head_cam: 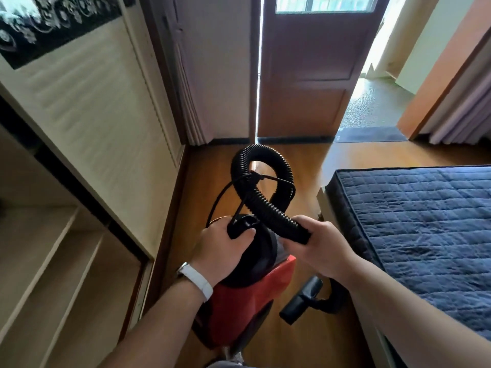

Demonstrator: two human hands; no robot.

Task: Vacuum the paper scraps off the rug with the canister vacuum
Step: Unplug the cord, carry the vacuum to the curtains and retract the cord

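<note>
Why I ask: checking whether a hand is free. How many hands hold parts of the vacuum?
2. The left hand grips the handle on top of the canister vacuum; the right hand grips the hose end. Neither is free.

Bare left forearm (164,317) and right forearm (398,301), slim white watch band (198,280) round the left wrist.

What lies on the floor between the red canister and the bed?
In the head view, a black floor nozzle lies on the wood floor between canister and bed.
</note>
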